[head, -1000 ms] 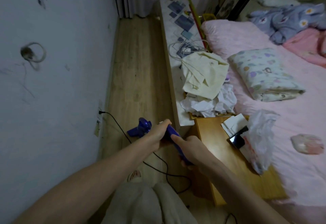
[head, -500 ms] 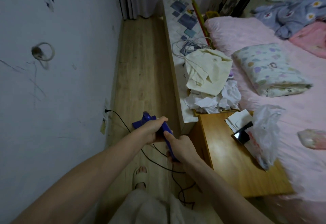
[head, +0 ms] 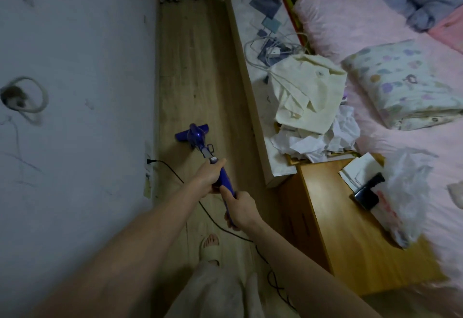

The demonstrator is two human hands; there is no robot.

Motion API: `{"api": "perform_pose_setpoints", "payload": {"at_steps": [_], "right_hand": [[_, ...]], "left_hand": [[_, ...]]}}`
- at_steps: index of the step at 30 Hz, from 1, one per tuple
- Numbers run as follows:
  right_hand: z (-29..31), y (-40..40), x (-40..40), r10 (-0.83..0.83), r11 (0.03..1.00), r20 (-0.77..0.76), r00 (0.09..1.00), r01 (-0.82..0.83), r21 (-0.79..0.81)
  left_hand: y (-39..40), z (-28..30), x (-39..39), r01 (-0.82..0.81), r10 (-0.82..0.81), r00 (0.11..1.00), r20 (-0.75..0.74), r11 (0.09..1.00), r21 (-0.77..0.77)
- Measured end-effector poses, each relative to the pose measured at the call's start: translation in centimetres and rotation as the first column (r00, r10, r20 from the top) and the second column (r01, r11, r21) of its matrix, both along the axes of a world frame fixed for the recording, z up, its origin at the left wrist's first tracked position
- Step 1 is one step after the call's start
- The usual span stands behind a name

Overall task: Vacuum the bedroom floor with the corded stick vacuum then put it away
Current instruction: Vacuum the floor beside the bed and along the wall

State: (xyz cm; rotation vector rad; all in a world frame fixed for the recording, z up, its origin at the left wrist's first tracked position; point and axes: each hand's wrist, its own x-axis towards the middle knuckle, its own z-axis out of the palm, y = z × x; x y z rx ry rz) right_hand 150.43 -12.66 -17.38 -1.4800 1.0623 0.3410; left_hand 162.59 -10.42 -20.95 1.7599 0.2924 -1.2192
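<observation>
The purple stick vacuum point(head: 200, 146) stands on the wooden floor point(head: 200, 67) in the strip between the wall point(head: 75, 67) and the long low bench point(head: 253, 42), its head near the wall. The left hand point(head: 209, 176) grips the handle higher up, the right hand point(head: 241, 208) clamps it just behind. The black cord point(head: 172, 172) runs from the wall plug past a slippered foot point(head: 210, 247).
</observation>
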Motion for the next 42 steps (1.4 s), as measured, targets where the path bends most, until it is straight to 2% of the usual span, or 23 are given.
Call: {"api": "perform_pose_setpoints", "payload": {"at_steps": [8,15,28,36,42], "right_hand": [[-1.8,-1.5,10.4,0.01,0.999,0.009,1.0,-0.01,-0.048],[-1.8,-3.7,11.4,0.078,0.99,-0.004,0.997,-0.078,-0.115],[5.1,-4.3,2.1,0.12,0.977,-0.068,0.99,-0.13,-0.167],[10.2,-3.1,-7.2,-0.003,0.985,-0.017,1.0,0.0,-0.174],[11.8,-0.3,-12.5,-0.071,0.995,-0.022,0.997,0.069,-0.067]], "left_hand": [[-1.8,-0.7,10.3,-0.003,0.004,0.999,0.042,1.0,-0.013],[-3.3,-1.5,11.6,-0.041,0.041,0.999,-0.008,0.999,-0.01],[-2.3,3.1,2.2,-0.077,0.048,0.983,-0.175,0.984,-0.162],[-1.5,6.7,-7.3,-0.051,0.012,0.984,-0.18,0.975,-0.215],[0.5,6.8,-12.3,0.025,-0.064,0.98,-0.187,0.979,-0.202]]}}
